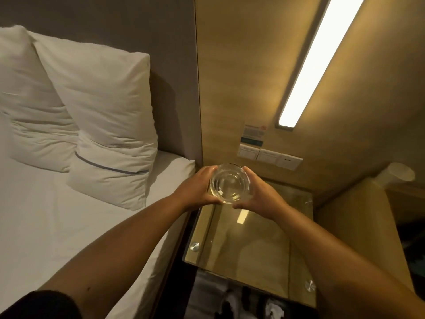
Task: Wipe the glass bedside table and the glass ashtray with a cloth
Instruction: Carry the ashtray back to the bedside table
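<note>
A round clear glass ashtray (230, 183) is held up between both hands, above the far left corner of the glass bedside table (248, 247). My left hand (197, 187) grips its left side and my right hand (262, 194) grips its right side, thumbs along the near rim. The ashtray looks empty. The table top is a clear pane with round metal fixings at its corners and reflects the wall light. No cloth is in view.
A bed with white sheets (57, 226) and two white pillows (103, 125) lies left of the table. Wall switches and a socket (269, 156) sit on the wooden panel behind, below a long strip light (317, 63). A wooden unit (358, 217) stands to the right.
</note>
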Tool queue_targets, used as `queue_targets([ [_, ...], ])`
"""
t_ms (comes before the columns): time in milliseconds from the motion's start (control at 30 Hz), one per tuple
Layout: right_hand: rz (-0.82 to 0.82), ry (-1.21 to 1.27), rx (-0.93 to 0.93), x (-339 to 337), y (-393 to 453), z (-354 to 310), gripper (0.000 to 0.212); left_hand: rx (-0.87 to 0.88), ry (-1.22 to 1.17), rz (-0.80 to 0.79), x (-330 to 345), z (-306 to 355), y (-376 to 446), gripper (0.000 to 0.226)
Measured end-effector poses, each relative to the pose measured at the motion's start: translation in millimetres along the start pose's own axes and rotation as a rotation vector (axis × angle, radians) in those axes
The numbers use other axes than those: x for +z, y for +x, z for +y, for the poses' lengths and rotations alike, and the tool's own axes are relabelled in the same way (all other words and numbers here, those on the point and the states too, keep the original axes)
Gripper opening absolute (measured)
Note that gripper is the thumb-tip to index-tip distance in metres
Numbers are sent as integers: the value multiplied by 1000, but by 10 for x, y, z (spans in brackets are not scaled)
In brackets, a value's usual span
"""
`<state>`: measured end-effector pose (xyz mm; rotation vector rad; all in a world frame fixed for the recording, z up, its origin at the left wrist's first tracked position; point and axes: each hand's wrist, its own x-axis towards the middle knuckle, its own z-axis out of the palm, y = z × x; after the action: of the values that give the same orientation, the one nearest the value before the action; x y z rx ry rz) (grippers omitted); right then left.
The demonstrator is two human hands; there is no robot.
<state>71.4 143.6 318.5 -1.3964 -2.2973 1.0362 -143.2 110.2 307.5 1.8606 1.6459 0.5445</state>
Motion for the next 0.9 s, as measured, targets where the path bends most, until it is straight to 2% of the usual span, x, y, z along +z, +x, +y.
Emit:
queue_targets([
  [267,-45,16,-1,107,828,409,108,-74,-15,-18,146,-512,697,97],
  [367,-49,5,23,232,1094,630,114,-79,-48,-37,265,-747,932,97],
  [800,-51,73,156,1325,2174,1782,119,-61,-125,-94,1013,-2147,1816,95],
  [900,-44,83,132,1470,2354,1992,117,-53,-102,-93,1154,-2346,1985,96],
])
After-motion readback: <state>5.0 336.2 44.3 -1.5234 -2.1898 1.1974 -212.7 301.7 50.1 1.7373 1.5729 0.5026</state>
